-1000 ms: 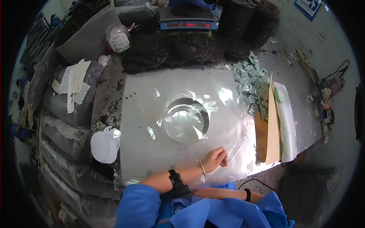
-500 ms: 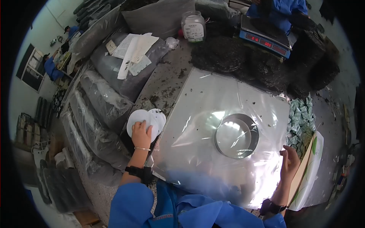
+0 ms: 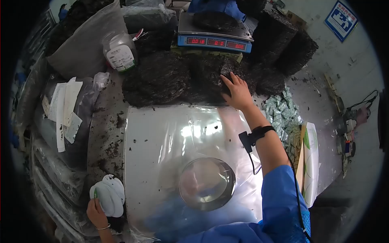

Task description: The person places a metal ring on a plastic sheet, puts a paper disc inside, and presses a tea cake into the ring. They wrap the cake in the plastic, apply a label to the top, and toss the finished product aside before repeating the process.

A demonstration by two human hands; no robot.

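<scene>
My left hand (image 3: 96, 213) is closed at the edge of a stack of white round discs (image 3: 111, 196) at the lower left. A small green slip (image 3: 95, 193) shows at its fingertips, lying over the discs. My right hand (image 3: 238, 94) reaches forward with fingers spread, the fingertips touching a pile of dark, fibrous round cakes (image 3: 210, 77) that look like dried seaweed. Between the hands, a metal ring (image 3: 231, 188) stands on a shiny plastic sheet (image 3: 162, 141) spread over the board.
Behind the dark pile stands a digital scale (image 3: 214, 41) bearing a dark cake. A plastic jar (image 3: 120, 52) and paper sheets (image 3: 65, 105) are at left. Small green-white packets (image 3: 281, 117) lie at right by a white-green bag (image 3: 310, 162). Someone's blue sleeve (image 3: 219, 6) appears behind the scale.
My view has turned right. My right hand has moved from beside the sheet forward to the dark pile. At my left hand's fingertips, the green slip now shows over the discs.
</scene>
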